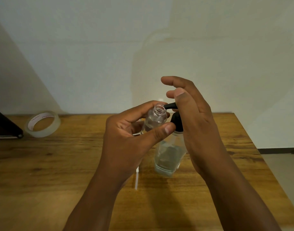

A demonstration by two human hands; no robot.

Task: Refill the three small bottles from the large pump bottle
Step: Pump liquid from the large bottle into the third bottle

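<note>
A person's left hand grips a small clear plastic bottle, uncapped, its threaded neck tilted up to the black spout of a large pump bottle standing at mid-table. Thumb and curled fingers wrap the small bottle's smooth cylindrical body. The right hand rests over the black pump head, fingers relaxed and mostly straight, thumb lying along the top. The large bottle is clear, square-shouldered, with liquid low in its base. They sit over a grained wooden table; a ring of clear tape lies far left, beside a dark flat object.
</note>
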